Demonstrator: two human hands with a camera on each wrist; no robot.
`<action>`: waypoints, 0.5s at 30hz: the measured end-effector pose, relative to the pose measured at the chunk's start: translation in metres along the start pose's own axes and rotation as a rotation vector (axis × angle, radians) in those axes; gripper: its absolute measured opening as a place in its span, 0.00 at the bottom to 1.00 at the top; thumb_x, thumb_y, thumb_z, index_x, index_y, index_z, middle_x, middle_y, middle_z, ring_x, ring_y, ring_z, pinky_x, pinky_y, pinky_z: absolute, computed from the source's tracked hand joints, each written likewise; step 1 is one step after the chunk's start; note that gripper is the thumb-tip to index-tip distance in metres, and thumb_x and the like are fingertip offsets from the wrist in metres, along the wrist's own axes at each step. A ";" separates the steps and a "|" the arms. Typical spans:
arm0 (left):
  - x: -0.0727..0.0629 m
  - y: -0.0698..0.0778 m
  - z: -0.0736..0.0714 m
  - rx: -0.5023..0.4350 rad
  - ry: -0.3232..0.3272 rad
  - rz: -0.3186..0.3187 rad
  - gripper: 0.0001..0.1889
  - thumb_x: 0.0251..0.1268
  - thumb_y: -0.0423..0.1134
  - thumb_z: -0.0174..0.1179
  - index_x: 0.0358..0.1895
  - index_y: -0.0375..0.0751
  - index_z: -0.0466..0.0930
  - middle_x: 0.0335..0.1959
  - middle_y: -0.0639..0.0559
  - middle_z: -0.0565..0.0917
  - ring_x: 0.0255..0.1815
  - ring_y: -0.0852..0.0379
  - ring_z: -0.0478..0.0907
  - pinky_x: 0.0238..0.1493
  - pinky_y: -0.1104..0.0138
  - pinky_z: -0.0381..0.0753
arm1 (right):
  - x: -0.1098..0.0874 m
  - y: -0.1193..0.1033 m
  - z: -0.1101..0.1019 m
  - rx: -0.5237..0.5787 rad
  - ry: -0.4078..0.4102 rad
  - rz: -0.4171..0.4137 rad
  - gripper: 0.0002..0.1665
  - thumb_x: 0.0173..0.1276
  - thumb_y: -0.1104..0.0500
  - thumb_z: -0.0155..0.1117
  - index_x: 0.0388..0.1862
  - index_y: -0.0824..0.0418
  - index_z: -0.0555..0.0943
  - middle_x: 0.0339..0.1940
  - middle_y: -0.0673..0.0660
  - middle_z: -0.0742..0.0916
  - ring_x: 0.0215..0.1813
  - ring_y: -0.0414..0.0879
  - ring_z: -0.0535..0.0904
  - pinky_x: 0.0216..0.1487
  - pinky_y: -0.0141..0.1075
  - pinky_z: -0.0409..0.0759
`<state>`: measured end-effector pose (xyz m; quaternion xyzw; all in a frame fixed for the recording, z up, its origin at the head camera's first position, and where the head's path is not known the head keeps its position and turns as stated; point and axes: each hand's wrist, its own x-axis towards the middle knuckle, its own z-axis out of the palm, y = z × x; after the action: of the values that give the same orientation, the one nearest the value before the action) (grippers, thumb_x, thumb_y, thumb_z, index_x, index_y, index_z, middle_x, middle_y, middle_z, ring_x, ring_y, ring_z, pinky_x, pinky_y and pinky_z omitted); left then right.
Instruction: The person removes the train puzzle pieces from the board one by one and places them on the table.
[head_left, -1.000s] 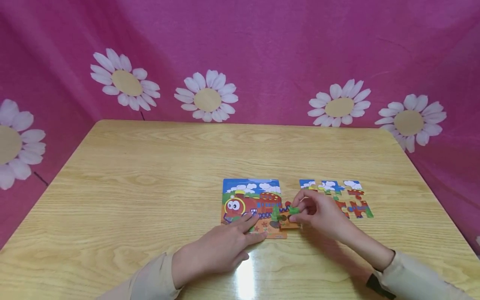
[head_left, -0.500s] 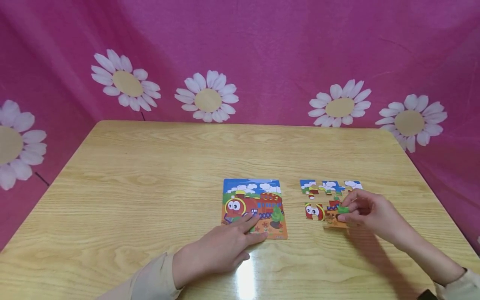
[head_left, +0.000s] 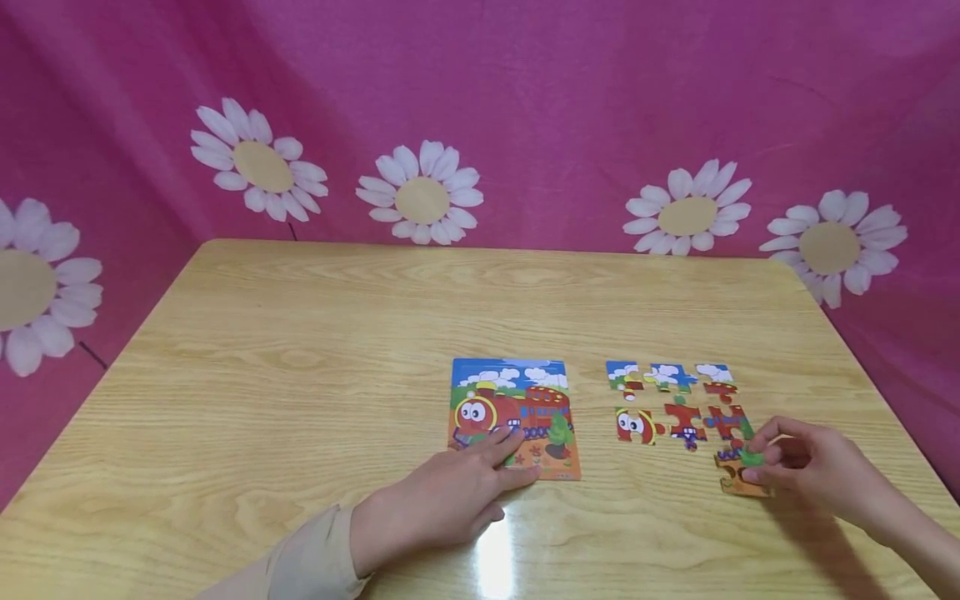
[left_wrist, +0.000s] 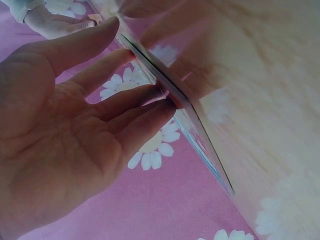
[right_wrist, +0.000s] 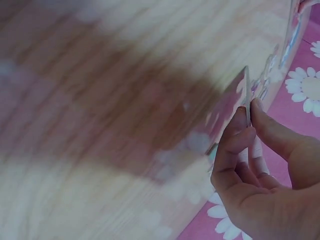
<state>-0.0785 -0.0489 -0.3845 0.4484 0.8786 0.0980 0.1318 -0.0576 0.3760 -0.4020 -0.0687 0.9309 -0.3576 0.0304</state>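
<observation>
My left hand [head_left: 446,492] rests on the lower left of a puzzle board [head_left: 551,392] printed with a red train, its fingers extended and their tips on the surface. In the left wrist view the fingertips meet the thin board edge [left_wrist: 210,155]. At the right, my right hand [head_left: 832,475] pinches a puzzle piece [head_left: 738,483] with orange ground and a green bush between thumb and fingers. The right wrist view shows the piece [right_wrist: 230,107] tilted, one edge close to the table. It sits just below a red and green puzzle piece [head_left: 726,422].
Several loose puzzle pieces lie in two rows right of the board, among them a train-face piece [head_left: 634,425] and a cloud piece [head_left: 670,377]. The wooden table [head_left: 337,333] ends at a pink curtain [head_left: 525,100] with white flowers.
My right hand has carried the pinched piece rightward from the board's right edge to below the right end of the loose pieces, uncovering them. My left hand stays on the board.
</observation>
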 end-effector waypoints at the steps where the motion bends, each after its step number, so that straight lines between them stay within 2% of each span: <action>1: 0.000 0.000 0.000 0.006 0.002 0.002 0.26 0.67 0.41 0.61 0.69 0.54 0.72 0.75 0.43 0.61 0.75 0.48 0.58 0.53 0.57 0.79 | -0.001 0.002 0.000 -0.013 0.011 -0.006 0.15 0.51 0.70 0.77 0.31 0.60 0.79 0.22 0.42 0.80 0.25 0.32 0.76 0.23 0.28 0.69; 6: 0.000 0.001 0.000 0.033 0.009 0.012 0.26 0.67 0.41 0.62 0.69 0.54 0.72 0.75 0.42 0.62 0.74 0.47 0.59 0.53 0.55 0.79 | -0.004 0.007 -0.001 -0.097 0.057 -0.007 0.14 0.48 0.69 0.78 0.30 0.60 0.81 0.22 0.39 0.80 0.25 0.29 0.75 0.24 0.26 0.69; 15: 0.000 0.001 -0.001 -0.019 -0.003 -0.010 0.26 0.68 0.40 0.61 0.69 0.54 0.73 0.75 0.43 0.62 0.75 0.47 0.58 0.54 0.57 0.79 | -0.005 0.011 0.001 -0.235 0.050 0.056 0.11 0.48 0.61 0.80 0.28 0.56 0.84 0.22 0.40 0.81 0.25 0.29 0.76 0.26 0.30 0.72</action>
<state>-0.0781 -0.0489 -0.3834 0.4430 0.8796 0.1051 0.1381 -0.0536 0.3839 -0.4097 -0.0369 0.9684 -0.2466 0.0090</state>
